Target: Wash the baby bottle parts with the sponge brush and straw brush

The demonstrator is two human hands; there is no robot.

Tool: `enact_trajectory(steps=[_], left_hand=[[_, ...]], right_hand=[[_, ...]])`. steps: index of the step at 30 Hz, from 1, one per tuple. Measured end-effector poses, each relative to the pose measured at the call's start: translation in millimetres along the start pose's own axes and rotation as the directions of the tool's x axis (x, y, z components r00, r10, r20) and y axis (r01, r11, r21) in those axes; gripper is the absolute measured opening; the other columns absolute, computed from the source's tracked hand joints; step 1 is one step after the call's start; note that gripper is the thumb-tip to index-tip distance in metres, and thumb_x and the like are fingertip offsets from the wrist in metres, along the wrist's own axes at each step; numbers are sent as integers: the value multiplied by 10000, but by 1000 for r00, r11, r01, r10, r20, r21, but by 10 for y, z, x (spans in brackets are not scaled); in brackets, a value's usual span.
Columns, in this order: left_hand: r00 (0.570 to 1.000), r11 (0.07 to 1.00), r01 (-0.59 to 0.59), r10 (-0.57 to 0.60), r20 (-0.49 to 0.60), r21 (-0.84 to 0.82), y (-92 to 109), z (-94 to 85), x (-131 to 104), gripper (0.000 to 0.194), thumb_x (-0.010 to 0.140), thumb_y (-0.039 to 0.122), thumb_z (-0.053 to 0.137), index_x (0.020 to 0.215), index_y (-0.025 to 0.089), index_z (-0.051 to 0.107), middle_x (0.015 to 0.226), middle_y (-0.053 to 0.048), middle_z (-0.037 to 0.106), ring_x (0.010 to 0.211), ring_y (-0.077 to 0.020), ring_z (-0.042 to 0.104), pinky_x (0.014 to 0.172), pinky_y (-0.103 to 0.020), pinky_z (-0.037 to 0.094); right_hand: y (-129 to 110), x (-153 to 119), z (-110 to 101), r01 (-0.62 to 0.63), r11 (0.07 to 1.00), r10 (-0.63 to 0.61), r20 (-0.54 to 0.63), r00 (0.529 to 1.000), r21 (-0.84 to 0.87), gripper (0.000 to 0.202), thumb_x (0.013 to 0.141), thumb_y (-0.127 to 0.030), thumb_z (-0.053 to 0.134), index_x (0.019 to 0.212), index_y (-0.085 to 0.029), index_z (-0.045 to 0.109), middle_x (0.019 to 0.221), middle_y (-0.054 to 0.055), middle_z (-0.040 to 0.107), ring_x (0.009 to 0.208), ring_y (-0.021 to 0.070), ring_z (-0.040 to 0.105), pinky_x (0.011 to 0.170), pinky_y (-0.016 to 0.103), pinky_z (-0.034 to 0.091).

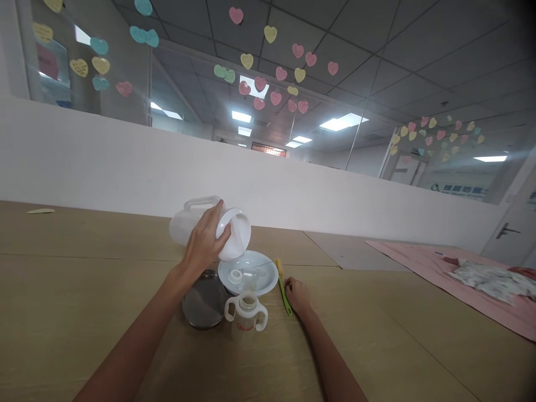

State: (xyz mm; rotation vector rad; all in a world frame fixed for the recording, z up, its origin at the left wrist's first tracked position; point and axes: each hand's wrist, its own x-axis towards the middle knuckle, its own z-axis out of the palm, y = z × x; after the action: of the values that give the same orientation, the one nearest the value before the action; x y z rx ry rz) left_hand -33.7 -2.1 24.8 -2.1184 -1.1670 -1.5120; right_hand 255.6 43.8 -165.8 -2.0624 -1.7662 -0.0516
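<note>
One left hand (205,237) clamps one translucent white plastic pitcher (184,226), eleven o'clock of one round white bowl (270,282).

I am in what looks like an office or a similar commercial interior. Above the low white wall (125,167) in front of me run large glass panes (335,95), dotted with heart-shaped sticky notes (270,34) in pink, yellow, green and blue. Through the glass I see a dark tiled ceiling (293,28) with bright rectangular light panels (343,121). To the right, a sign with Chinese characters (464,191) shows in blue-green through a pane, and a door (508,223) with a lever handle (507,229) stands at the edge of my view. A broad wood-toned worktop (377,335) reaches to the wall. Which kind of business this is, I cannot tell.
</note>
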Motion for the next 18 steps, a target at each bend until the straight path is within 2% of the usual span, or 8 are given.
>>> enact_trajectory(steps=[9, 18], left_hand=[[998, 998, -55, 55, 4, 25, 35, 33, -22, 510, 869, 348, 345, 1331, 139, 294, 1243, -133, 477, 1155, -257, 430, 941, -404, 389], [990, 988, -131, 135, -41, 83, 49, 48, -23, 505, 874, 329, 358, 1333, 129, 293, 1265, -142, 464, 1177, -271, 415, 953, -418, 388]], right_hand=[[-7, -15, -4, 17, 1000, -17, -18, 1000, 9, 222, 811, -133, 396, 873, -150, 609, 897, 77, 654, 826, 167, 585, 651, 233, 319], [12, 0, 19, 27, 999, -26, -45, 999, 26, 217, 799, -121, 406, 852, -150, 614, 873, 88, 660, 799, 175, 589, 652, 245, 311]])
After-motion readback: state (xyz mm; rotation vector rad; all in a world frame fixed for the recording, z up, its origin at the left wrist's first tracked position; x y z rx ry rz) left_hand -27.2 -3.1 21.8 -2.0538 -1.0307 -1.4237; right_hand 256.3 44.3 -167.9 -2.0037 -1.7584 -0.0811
